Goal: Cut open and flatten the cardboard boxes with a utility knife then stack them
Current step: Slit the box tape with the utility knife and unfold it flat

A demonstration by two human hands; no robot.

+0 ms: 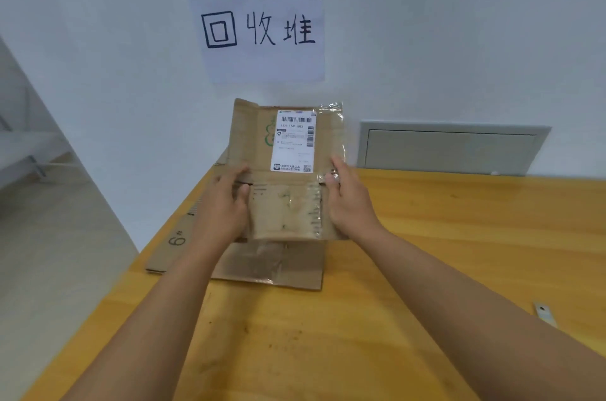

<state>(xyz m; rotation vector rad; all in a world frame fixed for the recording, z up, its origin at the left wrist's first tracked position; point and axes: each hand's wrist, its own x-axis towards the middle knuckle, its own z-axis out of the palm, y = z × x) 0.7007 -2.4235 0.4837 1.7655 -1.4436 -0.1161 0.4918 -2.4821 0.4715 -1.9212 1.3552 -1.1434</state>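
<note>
A flattened brown cardboard box with a white shipping label and loose clear tape is held up above the table's far left corner. My left hand grips its left edge and my right hand grips its right edge, thumbs on the front face. Under it, flattened cardboard lies flat on the wooden table, one piece marked "6#" at the left. No utility knife is visible.
A handwritten paper sign hangs on the white wall behind. A grey framed panel leans at the wall on the right. A small metal plate lies near the table's right edge. The floor drops away on the left.
</note>
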